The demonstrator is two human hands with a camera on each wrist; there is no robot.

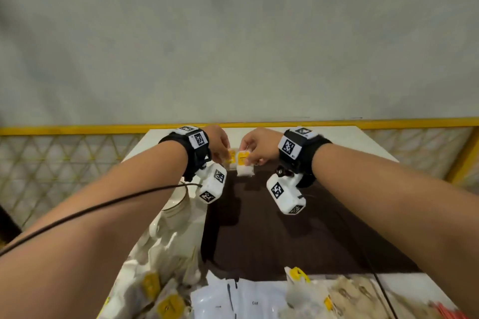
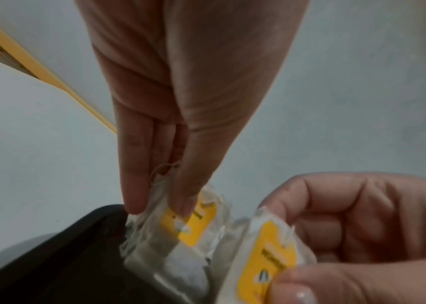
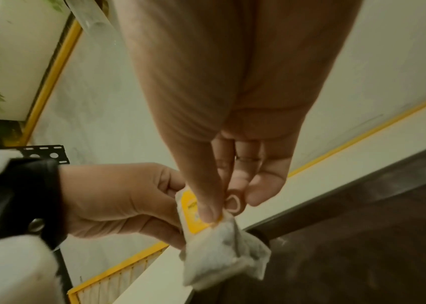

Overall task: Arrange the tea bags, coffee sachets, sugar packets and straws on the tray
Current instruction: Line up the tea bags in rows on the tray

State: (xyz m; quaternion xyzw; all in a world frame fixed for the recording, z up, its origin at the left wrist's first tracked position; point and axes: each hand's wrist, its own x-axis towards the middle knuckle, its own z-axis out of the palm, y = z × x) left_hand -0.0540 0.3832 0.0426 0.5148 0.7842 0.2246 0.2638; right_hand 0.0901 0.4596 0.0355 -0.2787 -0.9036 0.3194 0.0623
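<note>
- Two tea bags are in hand, one per hand, both at the far edge of the dark brown tray (image 1: 285,235), near its far left corner.
- The left hand (image 1: 219,144) pinches the left tea bag (image 2: 178,232) between the thumb and straight fingers (image 2: 133,185); the fingers lie close together, narrow, with the tips on the clear wrapper above the yellow tag.
- The right hand (image 1: 259,146) pinches the right tea bag (image 3: 219,253) by its yellow tag between thumb and forefinger; the other fingers (image 3: 268,183) curl loosely behind.
- The two tea bags hang side by side, just beside each other; whether they touch the tray cannot be told.
- The tray lies on a white table (image 1: 368,147), its middle bare.
- At the near edge of the table lies a heap: more tea bags with yellow tags (image 1: 168,303), at least three white sachets (image 1: 248,300), brown packets (image 1: 363,295) and red straws (image 1: 448,312) at the near right corner. Their counts are too blurred to tell.
- One white cup (image 1: 176,204) stands at the left edge of the tray.
</note>
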